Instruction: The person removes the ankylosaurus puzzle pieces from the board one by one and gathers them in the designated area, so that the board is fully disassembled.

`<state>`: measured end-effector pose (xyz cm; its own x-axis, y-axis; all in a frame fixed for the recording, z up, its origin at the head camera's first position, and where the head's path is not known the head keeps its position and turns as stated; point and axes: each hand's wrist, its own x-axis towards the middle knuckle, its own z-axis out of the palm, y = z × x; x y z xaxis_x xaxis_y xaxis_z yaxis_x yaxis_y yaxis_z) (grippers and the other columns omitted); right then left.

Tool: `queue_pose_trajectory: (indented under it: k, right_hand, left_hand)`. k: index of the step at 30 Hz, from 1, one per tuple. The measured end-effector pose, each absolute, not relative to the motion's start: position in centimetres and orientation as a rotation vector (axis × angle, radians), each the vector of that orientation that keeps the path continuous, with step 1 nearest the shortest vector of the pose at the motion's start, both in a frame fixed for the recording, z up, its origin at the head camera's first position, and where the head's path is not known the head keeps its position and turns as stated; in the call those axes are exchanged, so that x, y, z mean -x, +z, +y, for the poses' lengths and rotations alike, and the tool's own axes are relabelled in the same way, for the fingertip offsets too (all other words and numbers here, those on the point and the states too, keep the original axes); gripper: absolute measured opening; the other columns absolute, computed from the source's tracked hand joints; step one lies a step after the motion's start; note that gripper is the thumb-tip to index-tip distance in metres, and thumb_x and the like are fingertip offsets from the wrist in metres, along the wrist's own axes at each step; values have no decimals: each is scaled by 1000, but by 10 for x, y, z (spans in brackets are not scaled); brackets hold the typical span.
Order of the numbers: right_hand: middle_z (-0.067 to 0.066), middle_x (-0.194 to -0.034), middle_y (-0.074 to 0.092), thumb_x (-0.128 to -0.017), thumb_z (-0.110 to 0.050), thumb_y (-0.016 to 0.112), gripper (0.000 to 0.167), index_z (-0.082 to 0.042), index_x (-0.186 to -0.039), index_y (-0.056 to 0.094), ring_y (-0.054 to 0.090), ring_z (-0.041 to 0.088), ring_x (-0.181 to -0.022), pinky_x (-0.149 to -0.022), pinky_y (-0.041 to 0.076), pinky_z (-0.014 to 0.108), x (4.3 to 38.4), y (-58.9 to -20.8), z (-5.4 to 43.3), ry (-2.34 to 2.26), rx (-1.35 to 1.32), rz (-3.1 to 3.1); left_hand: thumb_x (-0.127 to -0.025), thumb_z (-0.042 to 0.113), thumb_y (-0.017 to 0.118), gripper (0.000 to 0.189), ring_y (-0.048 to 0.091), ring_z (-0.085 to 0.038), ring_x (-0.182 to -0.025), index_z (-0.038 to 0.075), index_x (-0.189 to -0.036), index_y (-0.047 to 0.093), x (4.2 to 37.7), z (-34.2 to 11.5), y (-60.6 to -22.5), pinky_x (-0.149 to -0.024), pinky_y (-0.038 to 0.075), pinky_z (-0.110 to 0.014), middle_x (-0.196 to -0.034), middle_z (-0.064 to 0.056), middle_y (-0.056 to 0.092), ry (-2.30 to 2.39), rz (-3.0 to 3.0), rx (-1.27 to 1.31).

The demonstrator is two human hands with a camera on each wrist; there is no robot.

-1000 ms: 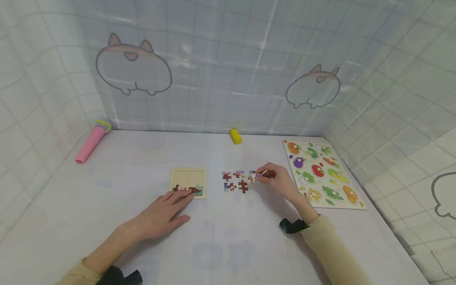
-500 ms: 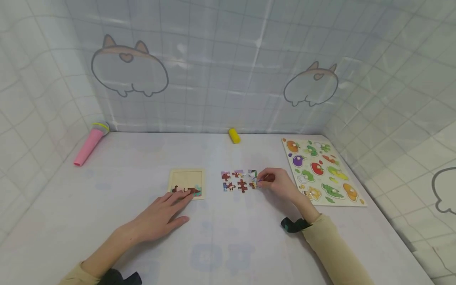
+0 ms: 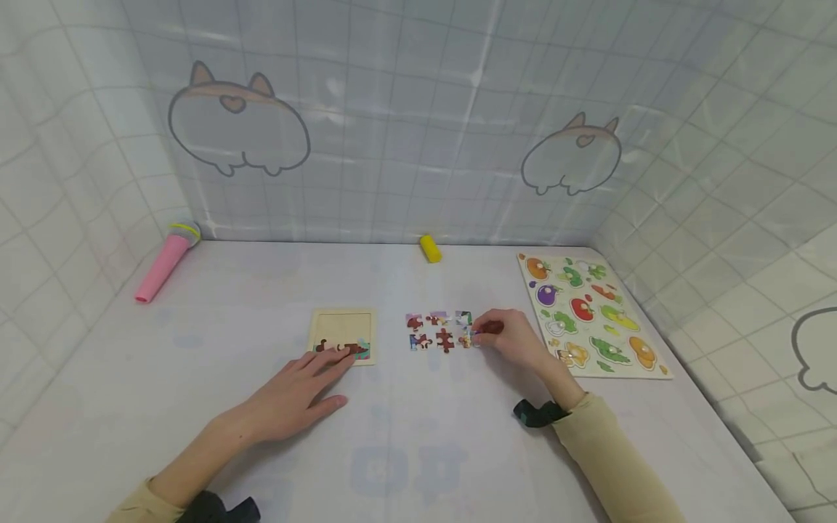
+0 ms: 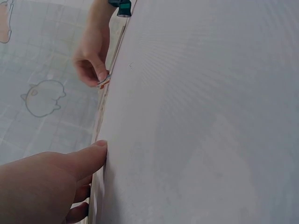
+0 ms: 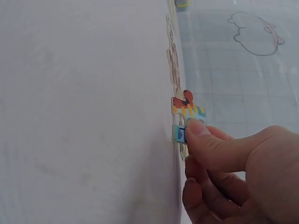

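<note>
Right hand [image 3: 513, 340]'s got thumb and fingers pinched on a small red, yellow and blue jigsaw piece [image 5: 188, 111] that pokes out past the thumb tip, right by some loose multicoloured jigsaw pieces [image 3: 445, 341]. Left hand [image 3: 281, 402] is stretched out, fingertips on a square pale wooden tray [image 3: 343, 325] with brown-and-teal pieces [image 3: 356, 349] along its near side. Faint blue marks [image 3: 379, 471] on the white tabletop [image 3: 327, 472], can't read 'em.

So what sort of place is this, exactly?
Probably a small play or activity booth, though I can't be sure: pale tile-patterned walls with cartoon animals stand round the white tabletop, where jigsaw pieces and a vegetable-picture board lie.
</note>
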<state>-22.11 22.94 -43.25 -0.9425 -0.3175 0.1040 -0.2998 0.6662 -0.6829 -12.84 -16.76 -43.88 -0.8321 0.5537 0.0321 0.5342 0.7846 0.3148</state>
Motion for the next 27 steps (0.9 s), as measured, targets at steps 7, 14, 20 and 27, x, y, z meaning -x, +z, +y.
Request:
queue_pose_trajectory:
  k: [7,14,20,27]
  right_hand:
    - [-1,-92,70,-88,-9,76,13,-13,-100,75,57,17,-83,-75,49,29,221,-434,231,-1100,535,2875]
    - [2,-94,64,-88,-7,76,13,-11,-100,73,54,17,-83,-71,45,26,221,-435,229,-1058,594,2905]
    - [3,-93,60,-87,-6,77,13,-10,-98,72,52,15,-82,-69,44,25,222,-438,228,-1028,607,2934]
    - [2,-91,61,-86,-6,78,17,-10,-99,68,53,15,-81,-69,45,25,222,-439,226,-1020,603,2961]
  left_hand:
    - [-101,49,54,65,34,-39,-145,20,-156,37,128,-167,-439,-113,32,-61,-155,-4,40,480,2903,-870]
    - [-100,47,56,64,34,-38,-145,19,-156,38,128,-166,-437,-113,32,-62,-155,-4,40,476,2899,-860]
    - [-100,46,56,64,34,-39,-146,18,-155,38,128,-166,-436,-113,32,-61,-155,-5,40,469,2900,-863]
    - [-100,45,57,64,34,-39,-145,18,-155,39,128,-167,-437,-112,33,-60,-155,-6,41,483,2914,-889]
